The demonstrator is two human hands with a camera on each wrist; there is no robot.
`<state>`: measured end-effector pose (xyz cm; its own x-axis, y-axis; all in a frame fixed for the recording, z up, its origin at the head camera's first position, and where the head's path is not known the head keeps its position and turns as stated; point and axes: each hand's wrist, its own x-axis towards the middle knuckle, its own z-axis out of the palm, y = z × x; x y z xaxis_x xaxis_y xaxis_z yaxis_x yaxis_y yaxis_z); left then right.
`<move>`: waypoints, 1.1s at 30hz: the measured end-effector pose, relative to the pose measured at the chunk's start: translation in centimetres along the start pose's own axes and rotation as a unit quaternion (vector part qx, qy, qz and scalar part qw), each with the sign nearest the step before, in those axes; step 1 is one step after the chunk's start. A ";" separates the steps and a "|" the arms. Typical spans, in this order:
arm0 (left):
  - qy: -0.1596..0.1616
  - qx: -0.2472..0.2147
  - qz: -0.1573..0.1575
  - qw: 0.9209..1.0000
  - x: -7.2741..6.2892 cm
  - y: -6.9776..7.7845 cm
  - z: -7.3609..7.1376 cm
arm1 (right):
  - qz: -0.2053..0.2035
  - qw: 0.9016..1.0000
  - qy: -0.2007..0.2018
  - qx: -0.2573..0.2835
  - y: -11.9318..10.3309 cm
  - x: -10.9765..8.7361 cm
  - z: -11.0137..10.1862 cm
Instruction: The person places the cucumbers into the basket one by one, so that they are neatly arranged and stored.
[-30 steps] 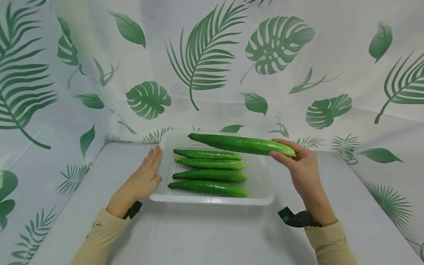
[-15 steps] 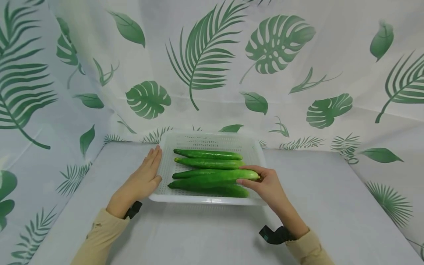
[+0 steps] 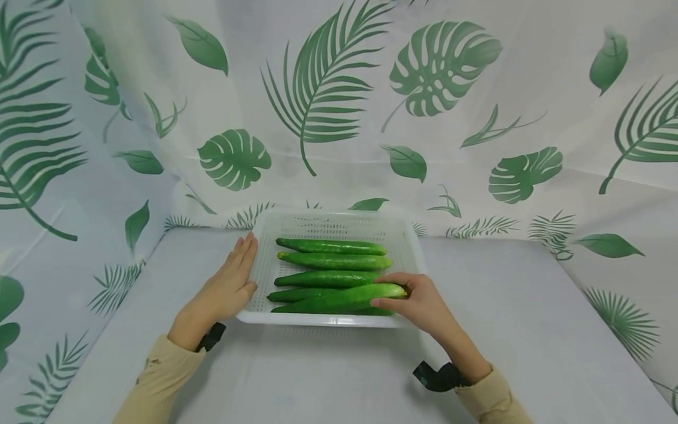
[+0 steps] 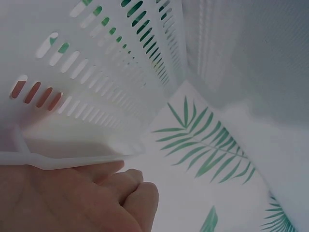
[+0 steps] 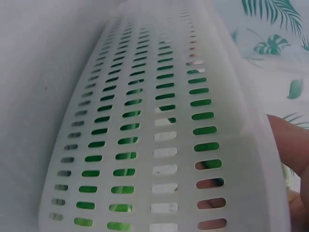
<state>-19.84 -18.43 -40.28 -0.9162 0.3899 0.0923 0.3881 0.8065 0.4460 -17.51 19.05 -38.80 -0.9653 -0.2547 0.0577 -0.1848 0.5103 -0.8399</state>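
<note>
In the head view my right hand (image 3: 418,301) pinches the pale end of a green cucumber (image 3: 333,299) between thumb and fingers. That cucumber lies low along the near side of a white slotted plastic basket (image 3: 323,320), overlapping the nearest cucumber (image 3: 296,294). Behind it are more cucumbers (image 3: 333,261), lying side by side. My left hand (image 3: 226,288) rests against the basket's left rim with its fingers straight. The left wrist view has this hand (image 4: 72,198) right at the rim. Through the slots of the basket wall (image 5: 183,140), the right wrist view catches green cucumber skin.
The basket stands on a white-covered table (image 3: 318,377). A white curtain (image 3: 349,176) printed with green leaves hangs behind it and along the sides. A dark camera band (image 3: 439,376) sits on the right wrist, another band (image 3: 213,337) on the left.
My right hand has brought the cucumber from above the basket's far right side down and toward me, into the near part of the basket. My left hand stays at the left rim.
</note>
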 end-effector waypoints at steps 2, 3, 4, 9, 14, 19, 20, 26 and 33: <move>0.000 -0.003 0.001 1.000 -0.1 0.1 0.0 | -0.007 1.000 -0.009 -0.027 0.2 0.0 0.2; -0.001 -0.004 0.000 1.000 -0.1 0.1 0.0 | -0.014 0.999 -0.013 -0.043 0.3 0.1 0.2; -0.001 -0.005 0.000 1.000 -0.1 0.1 -0.1 | -0.022 0.998 -0.016 -0.060 0.3 0.1 0.3; -0.002 -0.007 -0.001 1.000 -0.2 0.1 -0.1 | -0.045 0.993 -0.021 -0.104 0.3 0.3 0.5; -0.008 -0.004 -0.005 1.000 0.0 0.0 -0.1 | -0.041 0.994 -0.023 -0.101 0.1 0.2 0.4; -0.009 -0.006 -0.006 1.000 0.1 -0.1 -0.1 | -0.034 0.996 -0.025 -0.080 0.0 0.2 0.5; -0.009 -0.006 -0.006 1.000 0.1 -0.1 -0.1 | -0.033 0.997 -0.027 -0.071 0.0 0.2 0.5; -0.010 -0.006 -0.003 1.000 0.0 -0.1 -0.1 | -0.035 0.998 -0.033 -0.035 0.1 0.1 0.5; -0.010 -0.006 -0.007 1.000 0.1 -0.1 0.1 | -0.050 0.998 -0.028 -0.028 0.3 0.1 0.5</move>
<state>-19.91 -18.42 -40.36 -0.9196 0.3872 0.0670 0.3730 0.8068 0.4582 -17.60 18.75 -39.35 -0.9297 -0.3523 0.1079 -0.2916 0.5248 -0.7997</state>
